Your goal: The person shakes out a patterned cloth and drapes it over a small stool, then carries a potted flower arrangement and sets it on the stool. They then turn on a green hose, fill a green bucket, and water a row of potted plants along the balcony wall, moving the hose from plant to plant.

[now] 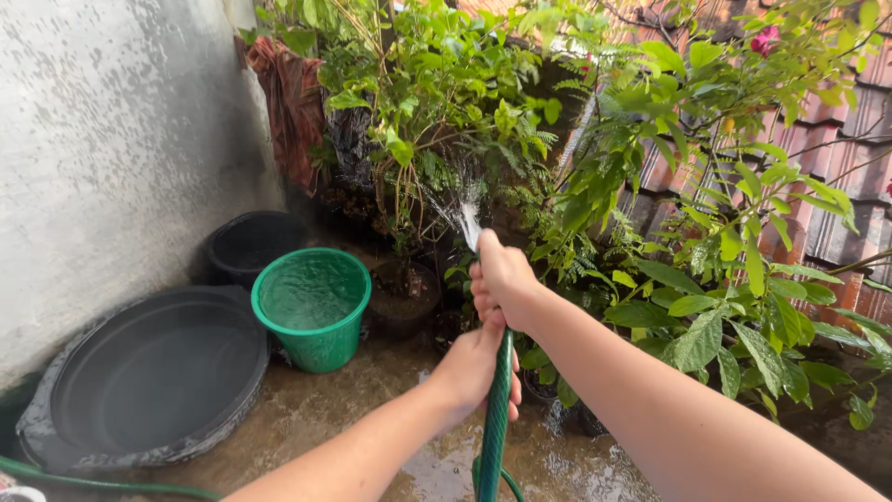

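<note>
My right hand (503,280) grips the end of a green garden hose (496,418), thumb over the nozzle, and water (463,210) sprays out in a fan toward the potted plants (437,112) ahead. My left hand (474,370) holds the same hose just below the right one. The hose runs down between my forearms to the wet ground.
A green bucket (316,307) full of water stands on the wet concrete, with a black bucket (249,244) behind it and a wide black basin (149,376) at the left by a grey wall (111,139). Leafy shrubs (725,279) crowd the right, before a tiled roof (846,139).
</note>
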